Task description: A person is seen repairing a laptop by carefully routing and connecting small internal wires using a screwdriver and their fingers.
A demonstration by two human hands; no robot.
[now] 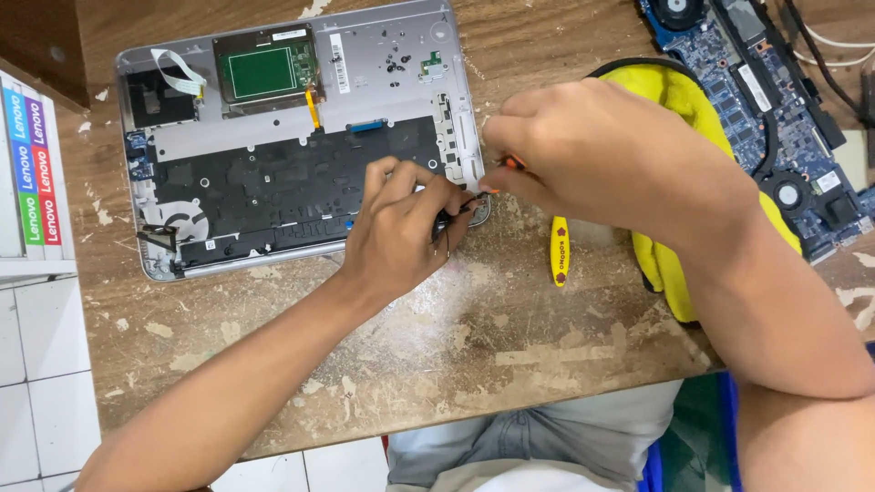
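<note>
At frame centre, a hinge (pixel 469 211) at the shell (pixel 401 68) corner was pinched by the curled left hand (pixel 401 228); a screwdriver (pixel 510 165) was gripped in the closed right hand (pixel 583 150). A slip could gouge the keyboard back (pixel 283 182), judged from the steep angle.

Bare tabletop (pixel 428 346) lay open in front of the laptop shell (pixel 301 137), giving free passage from the near edge. The left hand (pixel 401 223) and right hand (pixel 583 150) crowded the shell's near right corner, with a yellow tool (pixel 560 251), yellow cloth (pixel 679 100) and circuit board (pixel 766 100) blocking the right.
</note>
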